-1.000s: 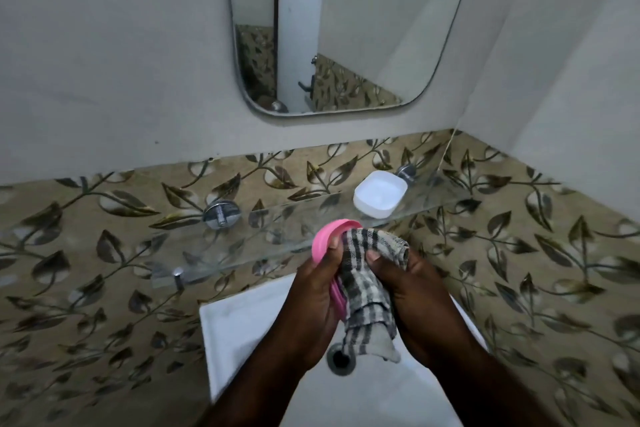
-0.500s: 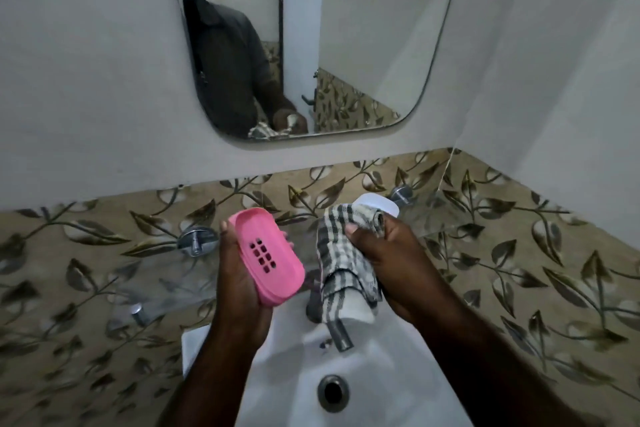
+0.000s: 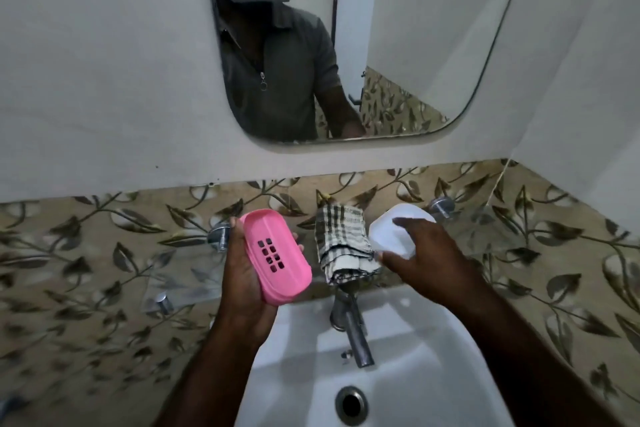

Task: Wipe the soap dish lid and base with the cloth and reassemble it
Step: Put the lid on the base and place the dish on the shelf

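While left grip (image 3: 244, 282) holds pink base (image 3: 275, 255), right grip (image 3: 433, 256) clasps white lid (image 3: 388, 234)

Light: dim, soft, greyish.
Blur: leaf-patterned tiles (image 3: 69, 305) at lower left were smeared.
Distortion: mirror (image 3: 415, 45) edges bowed, wide-angle.

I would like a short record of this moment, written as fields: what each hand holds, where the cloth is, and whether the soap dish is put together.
left hand: holds the pink part with holes
right hand: grips the white part
cloth: in neither hand; seems draped over the tap
assembly: the two parts are apart, not yet joined
below the hands: white sink
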`<action>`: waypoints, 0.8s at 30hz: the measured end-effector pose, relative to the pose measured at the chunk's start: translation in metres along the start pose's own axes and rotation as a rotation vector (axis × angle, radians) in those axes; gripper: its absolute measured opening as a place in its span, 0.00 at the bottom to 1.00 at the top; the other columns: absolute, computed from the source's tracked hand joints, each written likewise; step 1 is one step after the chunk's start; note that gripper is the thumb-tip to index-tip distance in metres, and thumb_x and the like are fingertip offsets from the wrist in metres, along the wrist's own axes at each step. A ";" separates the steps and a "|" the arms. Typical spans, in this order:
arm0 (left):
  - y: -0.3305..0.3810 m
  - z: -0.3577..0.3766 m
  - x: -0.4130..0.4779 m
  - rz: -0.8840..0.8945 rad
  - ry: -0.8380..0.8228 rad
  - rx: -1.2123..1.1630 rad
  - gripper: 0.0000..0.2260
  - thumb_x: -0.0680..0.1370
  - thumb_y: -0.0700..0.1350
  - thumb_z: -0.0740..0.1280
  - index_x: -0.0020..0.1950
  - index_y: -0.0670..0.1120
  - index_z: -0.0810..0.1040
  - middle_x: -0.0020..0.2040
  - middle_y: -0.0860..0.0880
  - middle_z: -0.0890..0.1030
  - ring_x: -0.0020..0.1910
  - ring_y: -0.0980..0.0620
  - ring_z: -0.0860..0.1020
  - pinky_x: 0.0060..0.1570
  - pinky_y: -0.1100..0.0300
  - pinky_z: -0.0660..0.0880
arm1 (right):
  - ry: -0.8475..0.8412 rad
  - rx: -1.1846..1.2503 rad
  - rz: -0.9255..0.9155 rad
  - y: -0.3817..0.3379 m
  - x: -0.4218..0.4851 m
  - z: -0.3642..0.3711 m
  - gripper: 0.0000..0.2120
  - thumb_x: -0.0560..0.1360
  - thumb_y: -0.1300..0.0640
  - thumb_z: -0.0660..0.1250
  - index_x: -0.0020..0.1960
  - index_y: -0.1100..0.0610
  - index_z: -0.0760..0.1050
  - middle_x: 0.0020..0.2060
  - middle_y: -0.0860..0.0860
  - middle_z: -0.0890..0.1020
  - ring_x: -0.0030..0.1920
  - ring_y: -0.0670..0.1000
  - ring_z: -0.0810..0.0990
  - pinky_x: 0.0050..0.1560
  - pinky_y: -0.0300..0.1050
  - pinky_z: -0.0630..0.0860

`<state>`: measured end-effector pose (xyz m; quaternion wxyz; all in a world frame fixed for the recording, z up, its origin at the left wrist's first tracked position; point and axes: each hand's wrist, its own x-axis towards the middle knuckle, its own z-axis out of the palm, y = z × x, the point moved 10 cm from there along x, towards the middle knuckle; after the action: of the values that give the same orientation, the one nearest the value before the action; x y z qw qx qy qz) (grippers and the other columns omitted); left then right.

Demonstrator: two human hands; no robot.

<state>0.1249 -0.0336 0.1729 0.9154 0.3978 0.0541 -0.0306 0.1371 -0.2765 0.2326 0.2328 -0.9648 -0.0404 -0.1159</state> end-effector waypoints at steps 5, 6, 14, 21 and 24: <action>-0.007 0.007 -0.005 -0.040 -0.028 -0.001 0.33 0.65 0.70 0.66 0.54 0.45 0.84 0.47 0.41 0.84 0.44 0.43 0.83 0.53 0.40 0.77 | -0.033 -0.193 -0.155 0.006 -0.011 0.019 0.15 0.60 0.60 0.79 0.47 0.55 0.83 0.42 0.54 0.84 0.49 0.61 0.81 0.53 0.56 0.75; -0.010 0.008 -0.006 -0.059 -0.036 0.002 0.35 0.63 0.71 0.70 0.57 0.44 0.83 0.49 0.40 0.84 0.45 0.42 0.83 0.53 0.39 0.77 | 0.005 -0.190 -0.177 0.004 -0.011 0.014 0.13 0.59 0.63 0.77 0.43 0.55 0.84 0.38 0.54 0.84 0.45 0.61 0.82 0.49 0.55 0.76; -0.011 0.006 -0.015 -0.084 -0.048 0.061 0.39 0.59 0.71 0.73 0.59 0.44 0.82 0.52 0.39 0.83 0.48 0.43 0.83 0.53 0.42 0.78 | 0.019 0.299 -0.218 -0.046 -0.033 -0.054 0.14 0.72 0.56 0.72 0.57 0.50 0.79 0.48 0.45 0.83 0.46 0.43 0.81 0.44 0.34 0.73; -0.030 0.050 -0.038 -0.091 -0.229 0.045 0.37 0.72 0.70 0.60 0.71 0.44 0.72 0.69 0.35 0.73 0.68 0.35 0.72 0.67 0.33 0.66 | -0.234 1.327 -0.038 -0.079 -0.031 -0.010 0.15 0.69 0.60 0.60 0.50 0.54 0.82 0.45 0.55 0.85 0.44 0.53 0.83 0.41 0.45 0.81; -0.039 0.063 -0.052 -0.111 -0.217 0.020 0.37 0.67 0.69 0.69 0.68 0.45 0.76 0.67 0.40 0.77 0.66 0.41 0.76 0.61 0.43 0.74 | -0.056 1.152 0.094 -0.066 -0.029 0.012 0.12 0.75 0.56 0.59 0.49 0.49 0.81 0.44 0.50 0.86 0.46 0.52 0.83 0.46 0.48 0.81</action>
<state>0.0737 -0.1061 0.1940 0.9087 0.3978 -0.0236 -0.1246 0.1026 -0.2133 0.2443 0.7242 -0.6858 -0.0600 -0.0391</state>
